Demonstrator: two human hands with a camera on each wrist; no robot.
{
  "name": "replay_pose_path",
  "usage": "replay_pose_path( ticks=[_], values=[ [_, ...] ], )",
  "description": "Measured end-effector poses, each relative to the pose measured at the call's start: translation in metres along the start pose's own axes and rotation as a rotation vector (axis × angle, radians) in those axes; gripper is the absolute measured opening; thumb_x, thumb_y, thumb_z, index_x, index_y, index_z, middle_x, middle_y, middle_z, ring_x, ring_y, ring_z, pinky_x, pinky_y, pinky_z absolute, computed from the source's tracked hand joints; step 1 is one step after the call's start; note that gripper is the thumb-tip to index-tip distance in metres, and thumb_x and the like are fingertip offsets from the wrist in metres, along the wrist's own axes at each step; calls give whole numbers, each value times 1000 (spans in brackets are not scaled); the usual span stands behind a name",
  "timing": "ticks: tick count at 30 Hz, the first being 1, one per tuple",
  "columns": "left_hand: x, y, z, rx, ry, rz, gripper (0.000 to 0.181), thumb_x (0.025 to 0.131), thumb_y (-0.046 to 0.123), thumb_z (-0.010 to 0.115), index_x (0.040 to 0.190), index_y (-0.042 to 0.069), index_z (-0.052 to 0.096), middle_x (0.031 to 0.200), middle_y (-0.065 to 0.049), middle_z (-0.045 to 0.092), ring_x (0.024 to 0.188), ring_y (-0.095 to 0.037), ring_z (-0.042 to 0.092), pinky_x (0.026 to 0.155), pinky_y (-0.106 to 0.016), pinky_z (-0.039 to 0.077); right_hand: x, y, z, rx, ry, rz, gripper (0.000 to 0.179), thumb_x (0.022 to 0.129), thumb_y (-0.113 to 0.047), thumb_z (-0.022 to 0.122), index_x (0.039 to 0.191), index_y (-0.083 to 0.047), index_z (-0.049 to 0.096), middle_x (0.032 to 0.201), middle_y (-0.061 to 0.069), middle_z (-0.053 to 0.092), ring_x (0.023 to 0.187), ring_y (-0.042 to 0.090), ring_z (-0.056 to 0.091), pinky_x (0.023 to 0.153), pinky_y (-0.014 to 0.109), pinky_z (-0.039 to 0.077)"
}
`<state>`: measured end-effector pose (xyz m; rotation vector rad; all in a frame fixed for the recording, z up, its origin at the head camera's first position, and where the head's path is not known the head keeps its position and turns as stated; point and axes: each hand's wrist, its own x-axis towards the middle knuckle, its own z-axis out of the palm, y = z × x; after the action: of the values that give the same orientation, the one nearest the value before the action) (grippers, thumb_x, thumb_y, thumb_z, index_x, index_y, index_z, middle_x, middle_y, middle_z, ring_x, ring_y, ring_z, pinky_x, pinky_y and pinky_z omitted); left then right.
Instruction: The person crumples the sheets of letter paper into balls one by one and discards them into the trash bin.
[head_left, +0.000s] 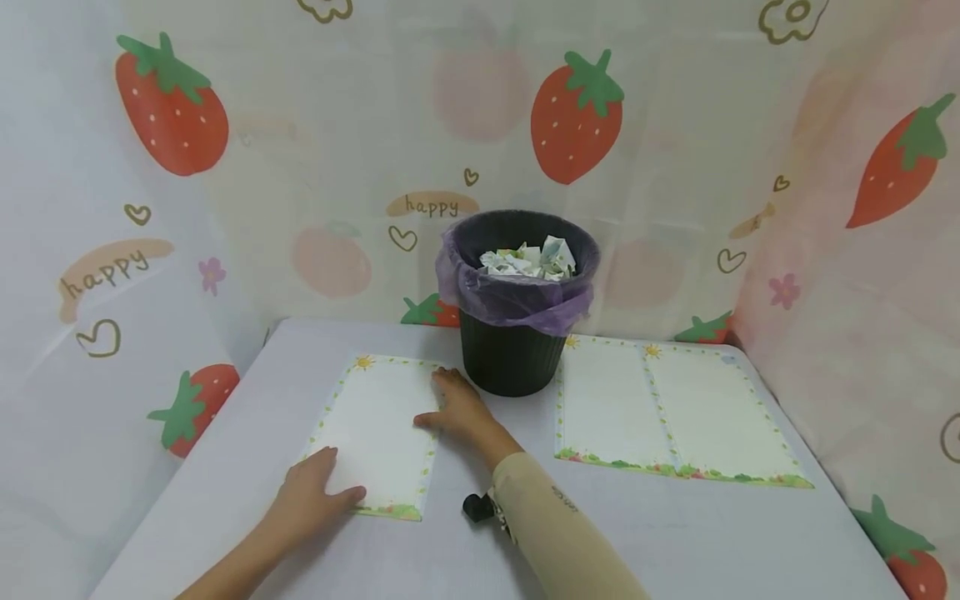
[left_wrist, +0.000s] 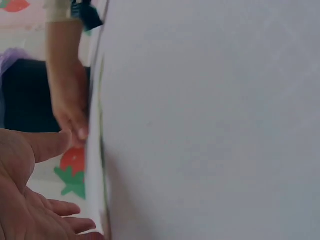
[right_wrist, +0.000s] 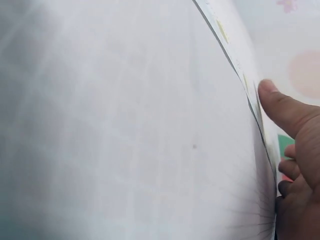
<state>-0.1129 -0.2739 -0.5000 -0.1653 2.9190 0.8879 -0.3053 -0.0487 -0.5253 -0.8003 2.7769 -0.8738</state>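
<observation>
A sheet of paper (head_left: 378, 433) with a leafy printed border and a sun in one corner lies flat on the white-covered table. At its lower left edge is my left hand (head_left: 311, 496), with the thumb spread over the sheet's bottom. My right hand (head_left: 461, 408) rests at the upper right edge, thumb reaching over the paper. In the left wrist view, the left hand (left_wrist: 25, 185) shows extended fingers beside the thin paper edge. The right wrist view shows the right hand (right_wrist: 297, 150) with its thumb apart from the other fingers, along the sheet's edge.
Behind the right hand stands a black bin (head_left: 513, 358) with a purple liner (head_left: 517, 300), holding crumpled paper (head_left: 528, 260). Two matching sheets, a left one (head_left: 607, 400) and a right one (head_left: 727, 408), lie side by side at right. Strawberry-print curtains surround the table.
</observation>
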Motion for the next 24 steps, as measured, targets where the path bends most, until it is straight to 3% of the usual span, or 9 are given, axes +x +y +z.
replay_pose_path(
  ticks=[3, 6, 12, 24],
  values=[
    [0, -10, -14, -56, -3, 19, 95, 87, 39, 81, 149, -15, 34, 152, -39, 38, 143, -56, 33, 115, -67, 31, 1, 0, 1, -30, -35, 27, 104, 83, -53, 82, 160, -6, 31, 168, 13, 26, 158, 28, 16, 128, 38, 17],
    [4, -24, -26, -56, 17, 28, 96, 82, 29, 86, 150, -13, 33, 152, -39, 38, 142, -57, 33, 114, -68, 31, 0, 0, 2, -60, -59, 57, 109, 83, -56, 80, 162, -6, 25, 170, 13, 20, 159, 30, 10, 129, 39, 12],
    [11, -42, -23, 34, 22, 35, 97, 75, 20, 89, 147, -17, 36, 148, -39, 42, 140, -56, 37, 115, -65, 32, -3, -2, -1, -123, -77, 66, 110, 84, -58, 78, 163, -6, 21, 170, 14, 20, 159, 29, 11, 129, 38, 11],
    [12, -38, -26, 81, 17, 18, 94, 76, 19, 90, 145, -18, 38, 146, -39, 45, 137, -56, 40, 113, -64, 35, -3, -12, -1, -223, -114, 53, 102, 93, -57, 69, 164, -6, 17, 170, 14, 18, 159, 30, 13, 129, 43, 11]
  ],
)
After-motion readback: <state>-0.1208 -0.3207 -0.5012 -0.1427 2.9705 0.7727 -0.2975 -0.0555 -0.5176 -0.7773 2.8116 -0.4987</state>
